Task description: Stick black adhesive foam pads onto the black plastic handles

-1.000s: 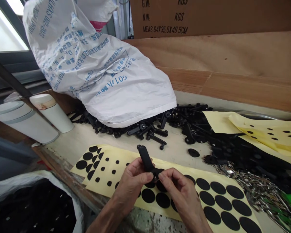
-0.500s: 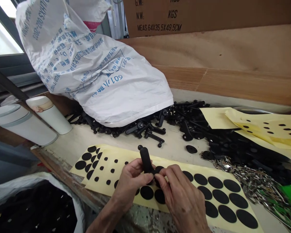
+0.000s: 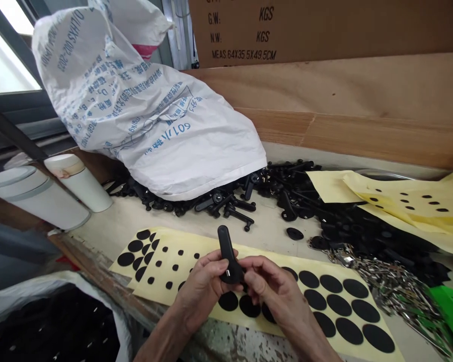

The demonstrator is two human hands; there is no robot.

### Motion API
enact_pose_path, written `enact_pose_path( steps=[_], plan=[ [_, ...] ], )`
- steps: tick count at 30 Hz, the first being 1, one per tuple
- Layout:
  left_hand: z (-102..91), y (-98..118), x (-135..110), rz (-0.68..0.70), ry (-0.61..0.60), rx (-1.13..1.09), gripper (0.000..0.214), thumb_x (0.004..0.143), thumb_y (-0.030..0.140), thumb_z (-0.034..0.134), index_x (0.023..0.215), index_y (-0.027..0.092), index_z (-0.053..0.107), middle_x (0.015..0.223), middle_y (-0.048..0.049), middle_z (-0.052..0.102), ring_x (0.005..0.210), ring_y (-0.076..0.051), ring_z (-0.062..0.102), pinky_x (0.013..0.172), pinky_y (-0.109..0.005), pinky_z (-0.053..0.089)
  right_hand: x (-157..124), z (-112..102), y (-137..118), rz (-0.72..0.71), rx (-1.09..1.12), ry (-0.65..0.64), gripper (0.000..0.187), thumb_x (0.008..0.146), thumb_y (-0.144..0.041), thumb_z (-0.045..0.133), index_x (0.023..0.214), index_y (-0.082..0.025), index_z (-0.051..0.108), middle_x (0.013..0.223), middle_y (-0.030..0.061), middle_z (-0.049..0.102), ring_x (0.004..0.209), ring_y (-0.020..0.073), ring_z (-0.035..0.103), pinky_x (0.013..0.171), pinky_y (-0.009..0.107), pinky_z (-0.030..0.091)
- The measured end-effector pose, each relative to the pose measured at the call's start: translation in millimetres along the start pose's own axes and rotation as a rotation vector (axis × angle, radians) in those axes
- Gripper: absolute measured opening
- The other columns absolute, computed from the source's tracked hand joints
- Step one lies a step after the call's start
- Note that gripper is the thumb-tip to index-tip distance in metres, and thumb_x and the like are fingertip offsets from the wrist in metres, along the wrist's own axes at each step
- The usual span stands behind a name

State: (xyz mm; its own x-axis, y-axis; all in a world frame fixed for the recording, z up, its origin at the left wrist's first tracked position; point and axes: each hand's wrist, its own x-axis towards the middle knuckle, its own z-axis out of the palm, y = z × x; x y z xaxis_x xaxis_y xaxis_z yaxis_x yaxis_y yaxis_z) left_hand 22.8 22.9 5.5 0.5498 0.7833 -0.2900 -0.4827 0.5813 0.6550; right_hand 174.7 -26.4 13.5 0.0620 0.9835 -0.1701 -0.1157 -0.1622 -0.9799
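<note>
Black plastic lever — pinched by left hand and right hand — yellow-backed discs | pale bench | white sack

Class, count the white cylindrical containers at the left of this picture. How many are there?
2: the wider container at the far left, and the narrower container just right of it, next to the white woven sack. Others could be hidden behind the sack.
</note>
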Motion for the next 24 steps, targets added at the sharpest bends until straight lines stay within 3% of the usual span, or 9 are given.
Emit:
enact_pose_path(
  steps=[4, 8, 13, 15, 19, 21, 24],
  plan=[
    [-2.9, -2, -1, 0.014, -0.004, -0.013, 0.022, 0.082, 0.015, 0.06, 0.1, 0.007, 0.068, 0.087, -0.0111, 0.067, 0.069, -0.014, 0.061, 0.062, -0.026, 0.053, 1, 8, 1, -0.021, 0.075, 0.033, 0.022, 0.071, -0.037, 0.075, 0.082, -0.019, 0.068, 0.056, -0.0052, 0.052, 0.05, 0.0093, 0.043, 0.049, 0.022, 0.036],
    [-2.0, -1, -2, 0.008, -0.014, 0.001, 0.02, 0.082, 0.016, 0.061, 0.099, 0.007, 0.069, 0.082, -0.0095, 0.066, 0.066, -0.014, 0.061, 0.063, -0.027, 0.053, -2, 9, -3, 0.055, 0.025, 0.078, 0.025, 0.08, -0.042, 0.065, 0.08, -0.017, 0.068, 0.06, -0.003, 0.054, 0.052, 0.0096, 0.041, 0.051, 0.023, 0.033],
    [-1.2, 0, -5, 0.048, -0.005, 0.018, 0.02, 0.083, 0.019, 0.06, 0.099, 0.009, 0.067, 0.088, -0.01, 0.066, 0.076, -0.016, 0.06, 0.07, -0.027, 0.049, 0, 11, -1, -0.076, -0.054, 0.068, 0.023, 0.076, -0.04, 0.069, 0.084, -0.019, 0.065, 0.061, -0.0048, 0.048, 0.055, 0.011, 0.041, 0.051, 0.023, 0.033],
    [1.0, -2, -6, 0.067, 0.009, 0.053, 0.016, 0.078, 0.015, 0.064, 0.094, 0.011, 0.066, 0.086, -0.0066, 0.064, 0.076, -0.014, 0.058, 0.071, -0.025, 0.047, 1, 16, 1, -0.058, -0.032, 0.028, 0.021, 0.074, -0.037, 0.072, 0.078, -0.02, 0.061, 0.058, -0.0058, 0.048, 0.054, 0.0107, 0.042, 0.051, 0.022, 0.033],
    [1.3, 1, -22, 0.089, 0.106, 0.249, 0.012, 0.071, 0.017, 0.07, 0.074, 0.016, 0.059, 0.066, 0.0023, 0.056, 0.062, -0.01, 0.049, 0.06, -0.021, 0.039, -1, 27, 3, 0.042, 0.0, -0.169, 0.025, 0.08, -0.041, 0.065, 0.073, -0.018, 0.06, 0.056, -0.0036, 0.053, 0.053, 0.0105, 0.046, 0.052, 0.023, 0.035],
    [-12.9, 17, -45, 0.085, 0.214, 0.405, 0.014, 0.074, 0.026, 0.069, 0.072, 0.018, 0.058, 0.062, 0.0027, 0.055, 0.06, -0.011, 0.048, 0.057, -0.021, 0.037, -3, 29, 5, 0.017, -0.089, -0.16, 0.028, 0.086, -0.045, 0.056, 0.08, -0.019, 0.062, 0.057, -0.0031, 0.053, 0.053, 0.0119, 0.047, 0.053, 0.024, 0.036],
    [-62.3, 61, -105, 0.13, 0.449, 0.759, 0.018, 0.073, 0.037, 0.07, 0.075, 0.019, 0.065, 0.065, 0.0013, 0.059, 0.062, -0.014, 0.051, 0.056, -0.023, 0.039, -7, 25, 11, -0.122, -0.393, -0.001, 0.029, 0.094, -0.044, 0.043, 0.094, -0.022, 0.063, 0.073, 0.0018, 0.059, 0.066, 0.017, 0.055, 0.059, 0.028, 0.04]
  ],
)
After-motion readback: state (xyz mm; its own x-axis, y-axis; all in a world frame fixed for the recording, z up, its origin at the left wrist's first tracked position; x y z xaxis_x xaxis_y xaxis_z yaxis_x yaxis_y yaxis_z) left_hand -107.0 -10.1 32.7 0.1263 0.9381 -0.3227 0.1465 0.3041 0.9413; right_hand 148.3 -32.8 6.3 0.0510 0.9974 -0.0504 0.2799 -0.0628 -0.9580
